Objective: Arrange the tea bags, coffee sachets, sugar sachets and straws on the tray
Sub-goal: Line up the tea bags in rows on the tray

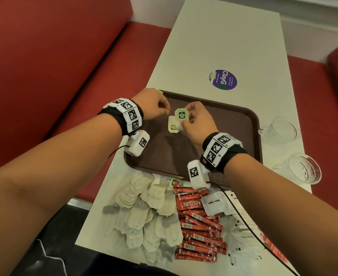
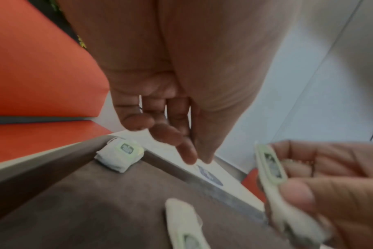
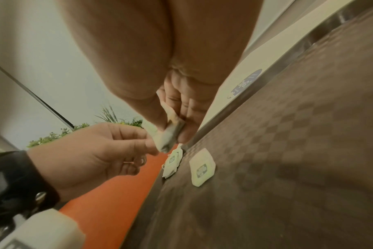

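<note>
Nearest me on the bench (image 1: 223, 46) lie the loose tea bags (image 1: 144, 212), red coffee sachets (image 1: 198, 226) and white sugar sachets (image 1: 214, 203), just short of the brown tray (image 1: 251, 124). Above the tray my right hand (image 1: 196, 122) pinches a green-tagged tea bag (image 1: 181, 115), over another tea bag on the tray (image 1: 172, 126). My left hand (image 1: 154, 105) hovers beside it, fingers (image 2: 181, 144) loosely curled, holding nothing I can see.

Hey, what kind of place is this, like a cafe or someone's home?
Probably a cafe or fast-food booth: red padded bench seats flank a narrow white table, there is a brown serving tray, and a "ClayGo" clean-up sticker on the table.
</note>
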### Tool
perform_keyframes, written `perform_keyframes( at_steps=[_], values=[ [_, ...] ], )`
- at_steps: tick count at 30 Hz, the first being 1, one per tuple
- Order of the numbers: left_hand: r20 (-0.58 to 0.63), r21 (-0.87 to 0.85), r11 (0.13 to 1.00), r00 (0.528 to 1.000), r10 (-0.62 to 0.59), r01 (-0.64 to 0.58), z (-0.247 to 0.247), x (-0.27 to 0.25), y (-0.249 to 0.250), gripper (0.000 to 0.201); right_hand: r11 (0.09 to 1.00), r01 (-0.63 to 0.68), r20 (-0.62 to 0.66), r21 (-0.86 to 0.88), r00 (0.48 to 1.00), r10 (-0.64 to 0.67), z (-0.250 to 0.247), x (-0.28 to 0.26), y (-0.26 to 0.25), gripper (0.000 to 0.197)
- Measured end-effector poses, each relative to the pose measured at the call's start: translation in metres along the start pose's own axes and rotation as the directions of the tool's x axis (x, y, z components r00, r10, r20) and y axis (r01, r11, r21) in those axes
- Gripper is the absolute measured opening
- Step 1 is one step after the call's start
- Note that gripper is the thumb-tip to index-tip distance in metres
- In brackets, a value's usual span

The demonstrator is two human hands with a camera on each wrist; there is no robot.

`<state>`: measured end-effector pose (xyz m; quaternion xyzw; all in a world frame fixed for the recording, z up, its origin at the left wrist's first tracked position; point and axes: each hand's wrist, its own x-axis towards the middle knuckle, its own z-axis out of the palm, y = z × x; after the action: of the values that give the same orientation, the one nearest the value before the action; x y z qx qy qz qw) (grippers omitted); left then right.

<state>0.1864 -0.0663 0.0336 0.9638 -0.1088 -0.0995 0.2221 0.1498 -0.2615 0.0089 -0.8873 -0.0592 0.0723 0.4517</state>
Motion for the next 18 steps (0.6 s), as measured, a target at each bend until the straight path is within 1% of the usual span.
perform_keyframes(
  at_steps=[3,5,8,10,12,14,16,18],
  values=[
    [0.072,0.101,0.995,0.997,-0.033,0.026,0.02,0.008,-0.001,0.02,0.998,-0.046,-0.028,-0.035,0.999,0.045,-0.004,0.001,0.008,0.031],
    [0.088,0.141,0.99,0.995,-0.043,0.03,0.033,0.016,0.002,0.032,0.996,-0.065,-0.03,-0.055,0.998,0.063,-0.008,0.001,0.011,0.031],
    [0.137,0.131,0.991,0.991,-0.008,-0.01,0.045,0.029,0.009,0.051,0.994,-0.077,-0.016,-0.079,0.997,0.076,-0.014,0.001,0.014,0.033],
    [0.196,0.185,0.982,0.981,0.009,-0.046,0.049,0.036,0.015,0.056,0.991,-0.091,-0.004,-0.098,0.996,0.091,-0.017,0.001,0.015,0.034],
    [0.252,0.254,0.966,0.968,-0.014,-0.053,0.051,0.039,0.019,0.047,0.986,-0.084,0.007,-0.143,0.996,0.086,-0.019,0.0,0.015,0.028],
    [0.274,0.264,0.962,0.962,-0.012,-0.064,0.048,0.038,0.021,0.029,0.983,-0.074,0.004,-0.169,0.997,0.076,-0.019,-0.002,0.013,0.013],
    [0.244,0.21,0.974,0.969,0.036,-0.089,0.039,0.034,0.02,0.015,0.986,-0.1,0.007,-0.134,0.995,0.102,-0.017,-0.004,0.012,0.005],
    [0.175,0.122,0.987,0.981,0.084,-0.107,0.029,0.028,0.019,0.011,0.987,-0.16,0.019,-0.027,0.987,0.16,-0.013,-0.003,0.011,0.003]
  ],
)
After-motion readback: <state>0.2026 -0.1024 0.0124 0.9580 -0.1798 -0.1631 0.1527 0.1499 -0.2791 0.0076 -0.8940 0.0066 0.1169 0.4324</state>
